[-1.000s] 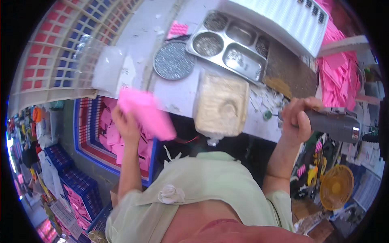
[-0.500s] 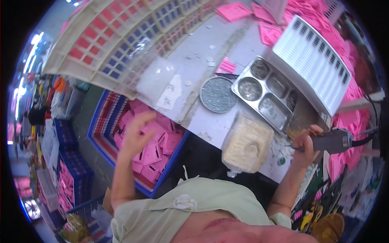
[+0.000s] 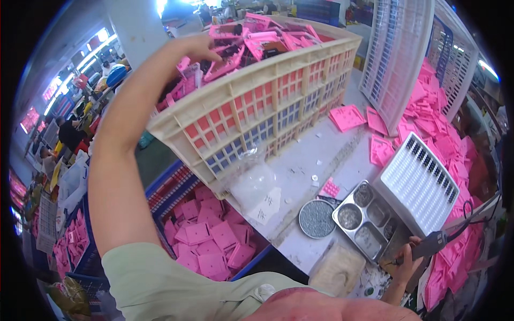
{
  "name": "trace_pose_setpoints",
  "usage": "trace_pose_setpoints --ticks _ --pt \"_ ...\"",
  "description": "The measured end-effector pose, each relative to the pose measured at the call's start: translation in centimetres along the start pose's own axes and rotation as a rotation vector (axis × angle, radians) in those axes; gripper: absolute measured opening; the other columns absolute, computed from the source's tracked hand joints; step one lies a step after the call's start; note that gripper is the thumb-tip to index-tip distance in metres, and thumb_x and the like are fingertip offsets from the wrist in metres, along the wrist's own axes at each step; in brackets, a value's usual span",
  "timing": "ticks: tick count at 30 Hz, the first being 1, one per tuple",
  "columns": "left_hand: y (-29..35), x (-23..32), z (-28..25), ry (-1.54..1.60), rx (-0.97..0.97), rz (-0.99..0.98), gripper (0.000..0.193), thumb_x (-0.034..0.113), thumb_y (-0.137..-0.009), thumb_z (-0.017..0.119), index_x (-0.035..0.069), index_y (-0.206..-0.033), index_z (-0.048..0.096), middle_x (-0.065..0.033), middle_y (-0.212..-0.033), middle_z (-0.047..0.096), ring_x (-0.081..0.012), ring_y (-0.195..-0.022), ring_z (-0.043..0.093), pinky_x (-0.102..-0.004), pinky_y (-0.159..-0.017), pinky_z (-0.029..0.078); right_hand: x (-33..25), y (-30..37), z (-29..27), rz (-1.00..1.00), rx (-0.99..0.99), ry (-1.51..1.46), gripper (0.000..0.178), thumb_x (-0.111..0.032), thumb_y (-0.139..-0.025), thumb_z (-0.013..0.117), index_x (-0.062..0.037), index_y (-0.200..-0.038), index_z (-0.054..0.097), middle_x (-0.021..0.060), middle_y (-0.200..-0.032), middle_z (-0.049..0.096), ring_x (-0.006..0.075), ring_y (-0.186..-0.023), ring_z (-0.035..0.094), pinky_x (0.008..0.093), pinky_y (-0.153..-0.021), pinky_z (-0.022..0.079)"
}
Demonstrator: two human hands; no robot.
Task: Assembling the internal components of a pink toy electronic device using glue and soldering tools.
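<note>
At the far left, my left hand reaches over the rim of a cream plastic crate. Its fingers are apart, just above the heaped pink plastic parts; nothing shows in its grasp. Dark pieces lie among those parts. My right hand grips a grey electric screwdriver, whose cord runs up to the right. Beside that hand stand a metal compartment tray with small hardware and a white ribbed rack with rows of dark pieces. A round dish of small grey metal pieces is left of the tray.
A blue-rimmed bin of pink plates stands below the table's left edge. On the table lie a clear plastic bag and a beige foam-like block. More pink parts pile up at right, by an upright white basket.
My left hand has moved from above the blue-rimmed bin up and away to the cream crate. The view has tilted up. My right hand still holds the screwdriver.
</note>
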State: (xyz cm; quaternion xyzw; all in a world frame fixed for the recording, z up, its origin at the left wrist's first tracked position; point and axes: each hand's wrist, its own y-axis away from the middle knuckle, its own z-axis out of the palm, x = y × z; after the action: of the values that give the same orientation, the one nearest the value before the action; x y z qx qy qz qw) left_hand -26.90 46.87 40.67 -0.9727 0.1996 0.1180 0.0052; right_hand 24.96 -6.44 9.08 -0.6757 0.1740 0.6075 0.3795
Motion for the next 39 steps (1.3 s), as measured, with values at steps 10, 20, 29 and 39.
trace_pose_setpoints --ticks 10,20,29,39 --pt "-4.0 -4.9 5.2 -0.154 -0.197 -0.038 0.072 0.056 -0.076 0.076 -0.001 -0.12 0.068 -0.0201 -0.119 0.067 -0.0309 -0.11 0.065 -0.0436 -0.096 0.051 1.9 -0.5 -1.1 -0.028 0.108 0.208 0.034 -0.018 -0.098 0.062 0.0034 -0.123 0.054 0.0035 -0.078 0.05 0.0092 -0.059 0.048 0.0241 -0.052 0.038" --pt "-2.5 -5.4 7.4 0.095 -0.457 -0.16 0.098 0.043 -0.064 0.085 0.012 -0.149 0.047 -0.0213 -0.149 0.047 -0.0368 -0.139 0.046 -0.0503 -0.11 0.044 2.8 -2.6 0.8 0.108 0.033 0.146 0.038 -0.016 -0.093 0.067 0.003 -0.122 0.051 0.0069 -0.092 0.052 0.0104 -0.06 0.05 0.026 -0.051 0.039" --pt "-0.6 -1.8 10.4 -0.38 0.167 -0.681 0.082 0.042 -0.076 0.081 0.006 -0.144 0.053 -0.0225 -0.145 0.056 -0.0373 -0.128 0.061 -0.044 -0.102 0.053 2.3 -1.7 1.8 0.035 0.037 0.058 0.034 -0.019 -0.095 0.068 -0.0003 -0.12 0.055 0.0001 -0.074 0.049 0.0086 -0.058 0.046 0.0236 -0.053 0.037" --pt "1.4 -8.4 4.5 -0.122 0.282 -0.532 0.047 0.017 -0.082 0.064 0.002 -0.126 0.066 -0.0272 -0.119 0.07 -0.0423 -0.111 0.069 -0.0476 -0.093 0.055 2.0 0.3 -5.0 0.012 0.079 0.106 0.033 -0.014 -0.093 0.066 0.0019 -0.12 0.056 0.0071 -0.094 0.055 0.0108 -0.063 0.051 0.0263 -0.055 0.041"
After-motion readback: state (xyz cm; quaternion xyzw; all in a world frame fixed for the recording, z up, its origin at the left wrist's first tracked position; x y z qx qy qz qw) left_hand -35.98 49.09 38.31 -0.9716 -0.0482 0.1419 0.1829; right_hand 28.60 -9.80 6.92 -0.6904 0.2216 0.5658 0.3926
